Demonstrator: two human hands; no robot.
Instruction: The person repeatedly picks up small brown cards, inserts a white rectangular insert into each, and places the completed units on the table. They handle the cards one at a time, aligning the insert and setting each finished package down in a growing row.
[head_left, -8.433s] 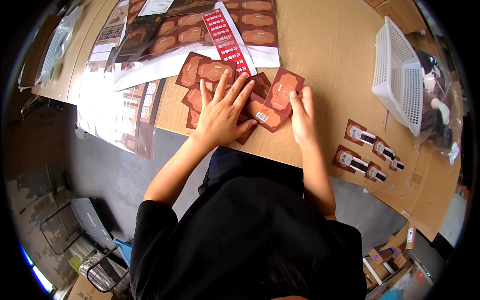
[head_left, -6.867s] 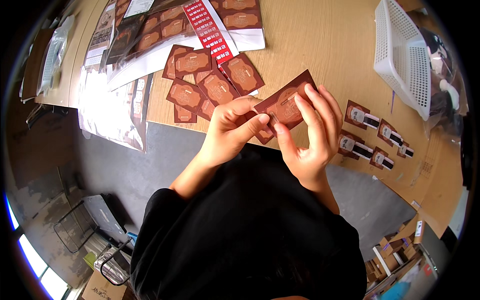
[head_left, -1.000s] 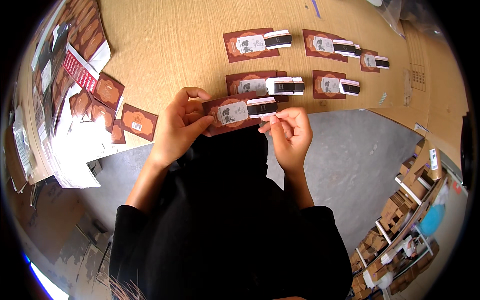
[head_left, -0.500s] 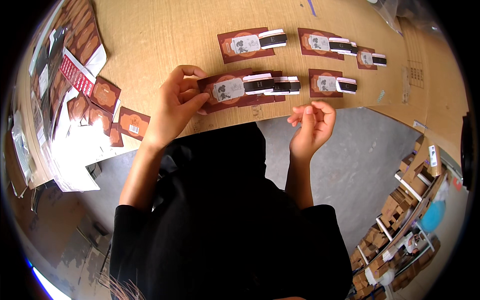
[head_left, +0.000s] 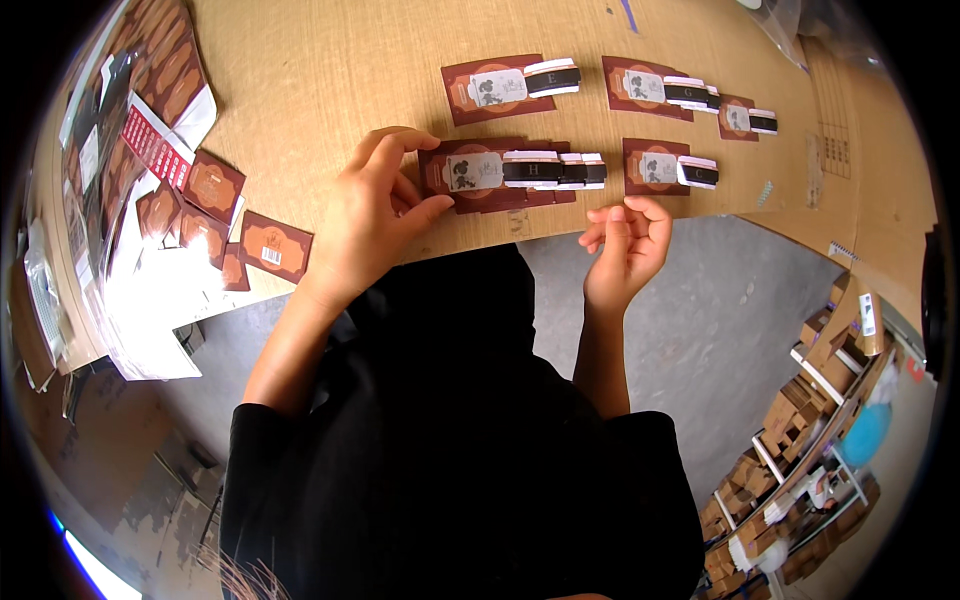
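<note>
My left hand (head_left: 368,215) is at the left end of an overlapping row of dark red printed cards (head_left: 475,172). Its forefinger and thumb are spread at the upper and lower left corners of the top card, which lies flat on the others. That card has a pale picture panel, and small black-and-white folded pieces (head_left: 535,169) lie along the row's right part. Loosely curled, my right hand (head_left: 628,258) hovers at the table's near edge, with nothing visible in it. Just beyond it lies a single matching card (head_left: 652,172) bearing its own black-and-white piece.
More cards (head_left: 490,92) lie farther back, with an overlapping pair (head_left: 638,88) and a small card (head_left: 737,118) to their right. Loose cards (head_left: 275,245) and a plastic-wrapped stack (head_left: 165,60) are at left on the wooden table (head_left: 300,60). Cardboard boxes (head_left: 780,415) fill shelves at lower right.
The top card has turned from slanted to nearly straight and moved right over the row. My left hand has moved right with it and spread its fingers. My right hand has barely moved.
</note>
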